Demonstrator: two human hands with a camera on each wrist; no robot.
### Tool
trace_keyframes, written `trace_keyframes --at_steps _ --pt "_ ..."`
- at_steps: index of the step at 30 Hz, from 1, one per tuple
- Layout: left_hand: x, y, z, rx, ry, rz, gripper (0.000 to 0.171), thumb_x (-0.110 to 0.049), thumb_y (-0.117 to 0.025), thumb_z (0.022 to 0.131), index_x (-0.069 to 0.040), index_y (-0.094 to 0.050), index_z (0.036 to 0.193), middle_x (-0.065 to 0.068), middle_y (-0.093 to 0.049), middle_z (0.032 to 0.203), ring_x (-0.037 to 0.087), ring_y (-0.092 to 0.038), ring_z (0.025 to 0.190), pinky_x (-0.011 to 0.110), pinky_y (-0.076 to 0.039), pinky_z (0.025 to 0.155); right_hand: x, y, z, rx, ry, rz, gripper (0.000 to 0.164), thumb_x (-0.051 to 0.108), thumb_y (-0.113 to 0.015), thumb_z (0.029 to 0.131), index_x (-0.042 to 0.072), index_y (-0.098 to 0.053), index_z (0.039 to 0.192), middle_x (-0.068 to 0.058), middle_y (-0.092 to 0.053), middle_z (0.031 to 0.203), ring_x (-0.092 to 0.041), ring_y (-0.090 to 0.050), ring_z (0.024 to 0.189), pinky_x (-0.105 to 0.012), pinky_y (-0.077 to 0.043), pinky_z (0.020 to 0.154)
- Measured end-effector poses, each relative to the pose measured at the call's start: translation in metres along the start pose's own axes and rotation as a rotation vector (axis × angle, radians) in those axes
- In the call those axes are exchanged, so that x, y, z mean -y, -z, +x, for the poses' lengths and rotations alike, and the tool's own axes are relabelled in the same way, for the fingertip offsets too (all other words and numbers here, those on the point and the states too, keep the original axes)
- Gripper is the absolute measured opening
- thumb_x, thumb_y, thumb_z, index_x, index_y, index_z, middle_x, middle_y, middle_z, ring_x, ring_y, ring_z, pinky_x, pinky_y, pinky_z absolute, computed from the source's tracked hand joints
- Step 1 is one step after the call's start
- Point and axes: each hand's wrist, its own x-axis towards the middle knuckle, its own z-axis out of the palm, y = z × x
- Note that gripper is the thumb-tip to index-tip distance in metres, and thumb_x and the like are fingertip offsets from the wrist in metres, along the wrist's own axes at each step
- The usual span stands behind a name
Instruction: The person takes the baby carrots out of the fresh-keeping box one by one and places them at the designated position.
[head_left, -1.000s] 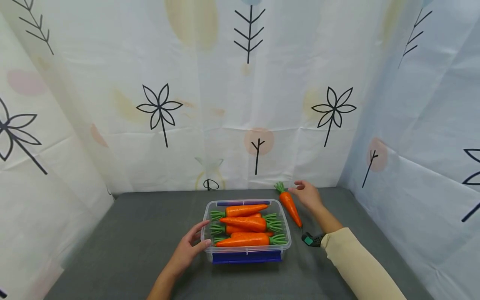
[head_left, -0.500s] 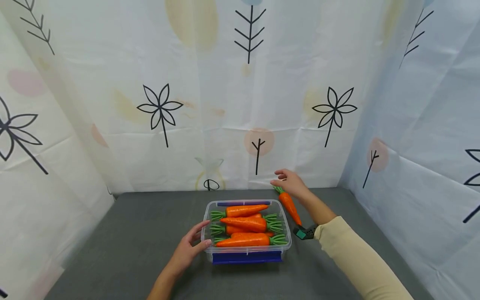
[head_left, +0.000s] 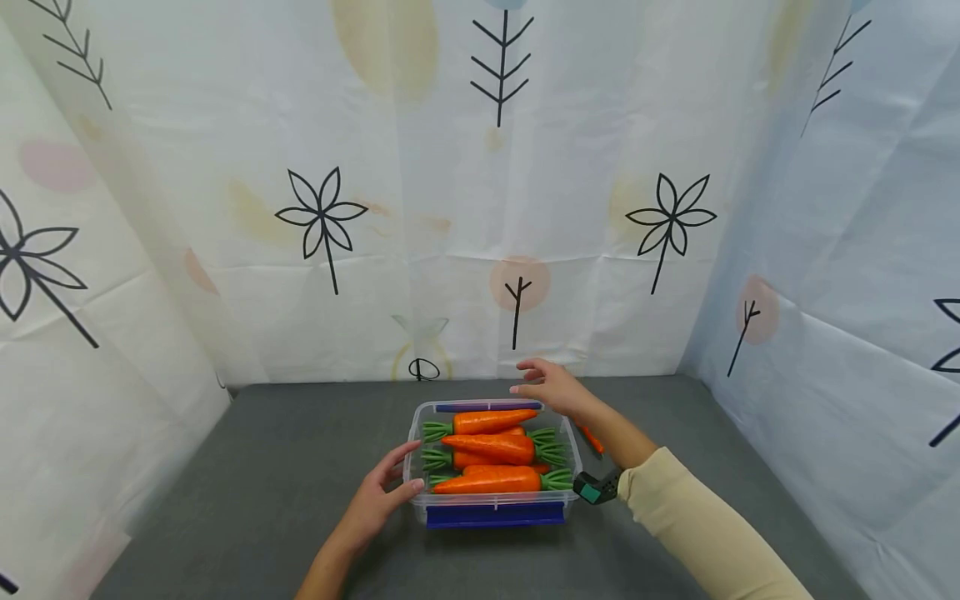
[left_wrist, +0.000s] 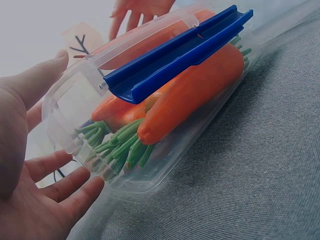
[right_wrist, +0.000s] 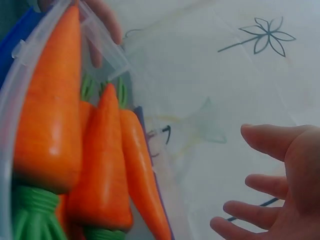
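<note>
A clear plastic box [head_left: 498, 498] with blue latches holds several orange carrots [head_left: 501, 450] with green tops. My left hand [head_left: 378, 490] rests against the box's left end, fingers straight and spread; in the left wrist view its thumb [left_wrist: 47, 72] lies near the rim. Over the box's far right corner hovers my right hand [head_left: 553, 389], fingers apart and holding nothing, as the right wrist view shows the same bare hand [right_wrist: 290, 185] beside the carrots. One loose carrot [head_left: 592, 442] lies on the table right of the box, mostly hidden under the right forearm.
The grey table [head_left: 285, 475] stretches out on both sides of the box. White printed fabric [head_left: 450, 217] encloses it at the back and sides. A black device with a green face [head_left: 596, 490] sits at the right wrist, close to the box's right side.
My right hand has moved left from beside the loose carrot, over its green top, to the box's far corner, without taking it. The left hand and box have stayed put.
</note>
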Motion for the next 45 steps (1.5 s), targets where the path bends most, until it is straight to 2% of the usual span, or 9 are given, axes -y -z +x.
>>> trace_keyframes --at_steps 8,11,18,23,25,31,35,40,45 --pt "0.000 0.000 0.001 0.002 -0.003 -0.005 0.052 -0.017 -0.067 0.092 -0.020 -0.050 0.141 0.019 -0.048 0.141 0.039 -0.049 0.121 0.052 -0.045 0.093 -0.004 -0.016 -0.009 0.139 0.044 0.034 0.056 0.026 -0.067 0.093 0.006 -0.047 0.142 -0.022 -0.052 0.133 -0.036 -0.052 0.118 -0.051 -0.045 0.094" --pt "0.000 0.001 0.001 0.002 -0.007 -0.003 0.052 -0.016 -0.067 0.092 -0.020 -0.050 0.141 0.019 -0.048 0.140 0.039 -0.049 0.121 0.052 -0.046 0.093 -0.006 -0.020 -0.009 0.218 0.047 0.000 0.056 0.027 -0.067 0.093 0.005 -0.047 0.141 -0.022 -0.052 0.132 -0.036 -0.053 0.117 -0.052 -0.044 0.095" --pt "0.001 0.001 -0.001 0.004 -0.018 0.003 0.052 -0.014 -0.067 0.092 -0.019 -0.050 0.142 0.021 -0.049 0.139 0.040 -0.050 0.121 0.051 -0.046 0.093 -0.011 -0.029 -0.005 0.388 0.039 -0.132 0.053 0.030 -0.066 0.093 0.007 -0.050 0.139 -0.014 -0.054 0.133 -0.031 -0.052 0.119 -0.049 -0.042 0.097" --pt "0.001 0.000 -0.001 -0.005 -0.020 0.011 0.052 -0.016 -0.067 0.092 -0.020 -0.051 0.141 0.020 -0.048 0.140 0.040 -0.050 0.121 0.053 -0.045 0.094 -0.014 -0.036 0.000 0.482 0.083 -0.133 0.049 0.024 -0.064 0.095 0.002 -0.052 0.137 -0.015 -0.054 0.135 -0.028 -0.052 0.117 -0.047 -0.042 0.099" --pt "0.000 0.000 -0.001 -0.007 -0.021 0.014 0.051 -0.016 -0.067 0.092 -0.020 -0.051 0.141 0.019 -0.048 0.140 0.040 -0.050 0.121 0.053 -0.045 0.093 -0.016 -0.039 0.002 0.489 0.083 -0.145 0.048 0.022 -0.065 0.094 0.002 -0.053 0.137 -0.014 -0.054 0.135 -0.027 -0.052 0.117 -0.047 -0.042 0.099" --pt "0.000 0.000 -0.001 -0.006 -0.020 0.008 0.051 -0.015 -0.067 0.092 -0.020 -0.051 0.141 0.019 -0.047 0.141 0.040 -0.050 0.121 0.053 -0.045 0.093 -0.017 -0.045 0.005 0.454 0.080 -0.340 0.043 0.017 -0.072 0.088 0.008 -0.060 0.129 -0.006 -0.058 0.124 -0.025 -0.052 0.113 -0.045 -0.041 0.099" --pt "0.000 0.000 -0.001 -0.006 -0.012 0.012 0.052 -0.016 -0.067 0.092 -0.020 -0.051 0.141 0.019 -0.046 0.142 0.039 -0.050 0.121 0.052 -0.045 0.093 -0.017 -0.046 0.004 0.431 0.093 -0.413 0.040 0.013 -0.076 0.084 0.008 -0.064 0.122 -0.005 -0.061 0.116 -0.026 -0.055 0.109 -0.043 -0.044 0.096" --pt "0.001 0.000 -0.001 -0.002 -0.010 0.005 0.052 -0.015 -0.067 0.092 -0.019 -0.051 0.141 0.020 -0.047 0.141 0.040 -0.050 0.121 0.049 -0.047 0.092 -0.016 -0.043 0.004 0.416 0.115 -0.413 0.038 0.012 -0.075 0.085 0.008 -0.065 0.121 -0.004 -0.063 0.113 -0.026 -0.057 0.106 -0.043 -0.045 0.094" --pt "0.002 0.000 -0.001 0.003 -0.030 -0.018 0.052 -0.012 -0.066 0.092 -0.016 -0.050 0.141 0.023 -0.050 0.136 0.040 -0.051 0.119 0.041 -0.048 0.089 -0.012 -0.037 0.002 0.372 0.142 -0.351 0.038 0.012 -0.074 0.086 0.006 -0.063 0.123 -0.006 -0.063 0.117 -0.028 -0.057 0.109 -0.046 -0.045 0.095"
